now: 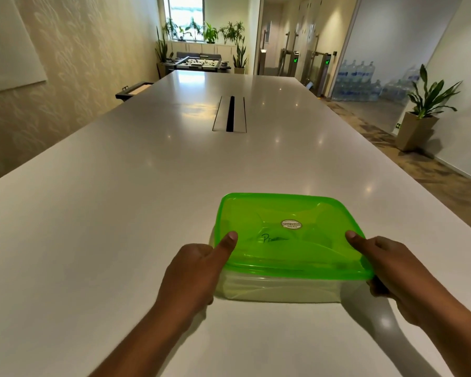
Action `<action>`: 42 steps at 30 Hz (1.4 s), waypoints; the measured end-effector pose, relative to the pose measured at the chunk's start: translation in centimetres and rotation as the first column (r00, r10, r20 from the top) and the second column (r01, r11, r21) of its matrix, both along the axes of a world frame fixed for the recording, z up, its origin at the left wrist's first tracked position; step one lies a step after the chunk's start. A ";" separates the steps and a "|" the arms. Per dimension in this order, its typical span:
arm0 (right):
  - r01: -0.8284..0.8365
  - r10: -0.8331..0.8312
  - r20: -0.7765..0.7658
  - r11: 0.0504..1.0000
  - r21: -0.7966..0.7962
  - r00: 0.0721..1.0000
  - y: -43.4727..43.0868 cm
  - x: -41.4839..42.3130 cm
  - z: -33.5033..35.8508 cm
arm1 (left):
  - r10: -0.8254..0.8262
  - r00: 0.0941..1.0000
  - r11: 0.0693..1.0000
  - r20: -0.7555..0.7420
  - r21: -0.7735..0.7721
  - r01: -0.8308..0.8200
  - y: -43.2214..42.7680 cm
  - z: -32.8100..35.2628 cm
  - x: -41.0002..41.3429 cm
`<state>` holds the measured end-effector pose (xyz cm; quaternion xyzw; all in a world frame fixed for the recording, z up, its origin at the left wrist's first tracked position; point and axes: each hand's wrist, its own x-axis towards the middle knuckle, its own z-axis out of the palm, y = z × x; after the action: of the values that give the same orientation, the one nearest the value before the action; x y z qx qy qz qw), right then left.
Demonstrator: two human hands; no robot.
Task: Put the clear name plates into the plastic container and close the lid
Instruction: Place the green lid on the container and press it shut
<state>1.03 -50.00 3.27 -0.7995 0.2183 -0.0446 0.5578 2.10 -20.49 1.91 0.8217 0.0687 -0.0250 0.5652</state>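
A long, glossy white desk (pixel 120 213) runs toward a foosball table (pixel 199 62) and potted plants (pixel 210 34). Near its front edge sits the plastic container (pixel 278 291), green lid (pixel 283 213) on top. The left hand (pixel 199 270) and right hand (pixel 397 270) grip its sides, thumbs on the lid.

Bright, even indoor light fills the room. The window (pixel 185 14) far ahead of the hands is blown out to white and lays a pale sheen on the far end of the white table (pixel 120 213). Small round glints of ceiling lamps dot the tabletop beyond the left hand (pixel 193 273) and right hand (pixel 400 270). The green lid (pixel 283 229) between them glows translucent. A soft grey shadow lies on the table beside the right wrist. Wide-angle distortion bows the table edges and walls outward. The far plants (pixel 210 32) and water bottles (pixel 359 77) look soft
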 end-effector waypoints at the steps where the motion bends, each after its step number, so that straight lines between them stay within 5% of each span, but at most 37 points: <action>1: 0.011 -0.011 0.018 1.000 0.021 1.000 0.2 -0.2 -0.2 | 0.010 1.000 0.998 0.016 -0.070 -0.009 -0.2 -0.1 -0.1; 7: 0.038 -0.045 0.044 0.988 0.153 0.998 1.0 -0.4 -0.4 | 0.062 0.998 0.956 0.032 -0.289 -0.050 -1.0 -0.9 -0.2; 20: 0.025 -0.034 0.034 0.970 0.242 0.999 0.8 -0.7 -0.4 | 0.022 1.000 0.957 0.008 -0.289 -0.019 -0.6 -1.2 0.2; 32: -0.028 0.037 -0.148 0.998 0.059 0.988 -0.4 5.4 2.9 | 0.014 0.999 0.991 -0.031 0.135 -0.010 -0.3 2.1 7.5; 42: -0.057 0.059 -0.090 0.998 0.030 0.994 0.4 7.8 2.3 | -0.029 0.993 0.990 -0.115 -0.143 0.013 -1.8 1.2 10.5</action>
<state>8.85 -49.62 5.56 -0.7991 0.2209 0.0111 0.5590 12.56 -22.28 3.07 0.7773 0.0910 -0.0840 0.6169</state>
